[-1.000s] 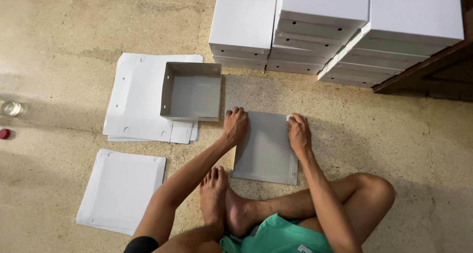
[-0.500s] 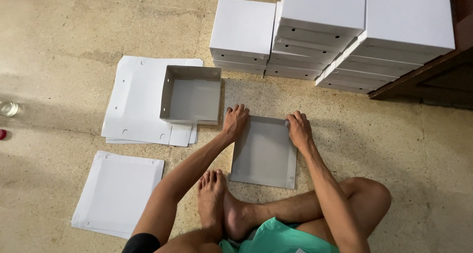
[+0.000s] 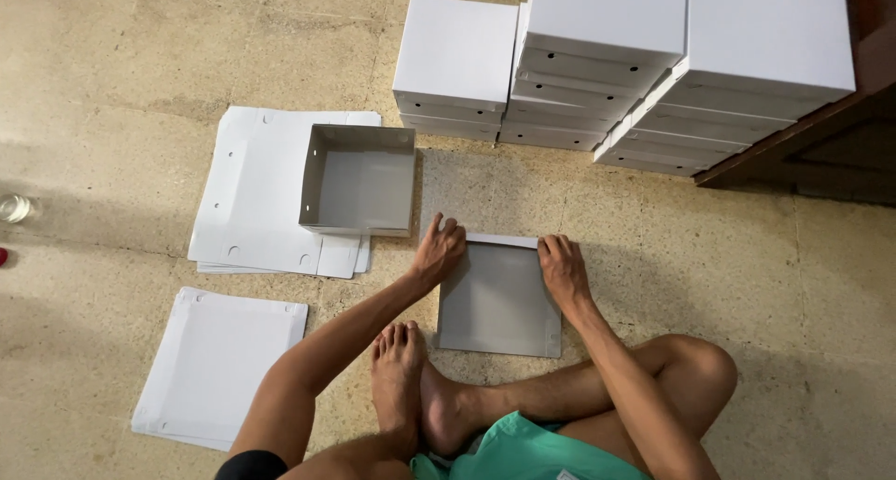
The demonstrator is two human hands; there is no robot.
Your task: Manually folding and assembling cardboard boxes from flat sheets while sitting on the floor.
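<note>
Cardboard sheet (image 3: 499, 298), grey, flat on floor.
Left hand (image 3: 439, 254) and right hand (image 3: 561, 267) press spread-fingered on its far corners; open box (image 3: 359, 179) at 10 o'clock.

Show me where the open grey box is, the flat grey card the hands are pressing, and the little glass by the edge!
open grey box (image 3: 362, 183), head view, on its inside floor.
flat grey card (image 3: 499, 303), head view, on its bare middle.
little glass (image 3: 13, 207), head view, on its clear body at the left edge.

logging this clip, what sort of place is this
Probably a home or small workshop floor used for folding boxes: stacks of finished white boxes, flat cardboard blanks, and both hands pressing a sheet.
</note>
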